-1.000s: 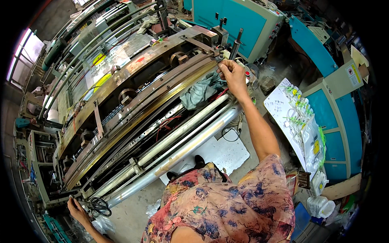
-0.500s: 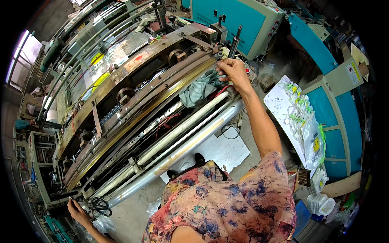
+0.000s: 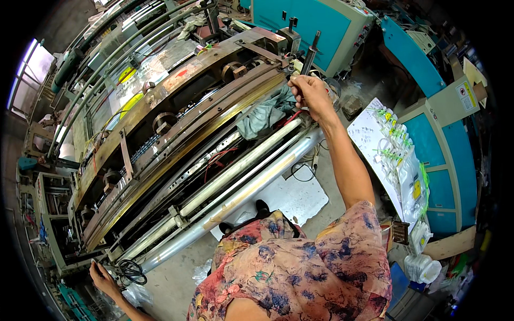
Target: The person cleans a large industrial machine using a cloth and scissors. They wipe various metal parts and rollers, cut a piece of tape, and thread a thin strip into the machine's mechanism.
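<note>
A long machine with a brass-coloured bar [image 3: 211, 132] and rollers lies before me, running from lower left to upper right. My right hand [image 3: 312, 97] is closed in a pinch at its far right end, close to an upright dark metal rod [image 3: 310, 53]. What the fingers hold is too small to name. Just left of that hand a grey-green cloth [image 3: 262, 119] lies crumpled on the machine. At the near left end my left hand [image 3: 103, 278] has its fingers bent together against the frame, beside a coiled black cable [image 3: 132, 272]; anything in them is hidden.
A silver roller [image 3: 222, 209] runs along the machine's near side, above a pale floor sheet [image 3: 300, 198]. To the right stands a white board [image 3: 364, 128] with bagged parts [image 3: 399, 163] on it. Teal cabinets [image 3: 300, 29] rise behind. Clear plastic [image 3: 138, 294] lies by my left forearm.
My right hand has turned slightly and shifted a little right; its knuckles now cover the red button seen before. My left hand stays at the same end of the machine.
</note>
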